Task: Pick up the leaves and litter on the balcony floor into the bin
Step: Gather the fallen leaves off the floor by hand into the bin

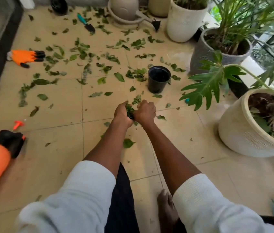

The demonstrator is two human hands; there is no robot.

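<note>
Left hand (pixel 122 113) and right hand (pixel 145 111) both clenched on one crumpled leaf wad (pixel 130 111), mostly hidden between the palms. Loose flat leaves (pixel 82 51) litter the tile from 9 to 1 o'clock. Round black plastic pot (pixel 159 79) stands upright at 1 o'clock, interior too dark to read.

Leaves (pixel 89 64) left of pot (pixel 159 79)

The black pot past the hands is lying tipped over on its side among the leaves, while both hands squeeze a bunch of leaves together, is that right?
Not quite. In the head view the black pot stands upright, its open mouth facing up, among the leaves. The rest holds: the left hand and right hand squeeze a bunch of leaves together.
</note>
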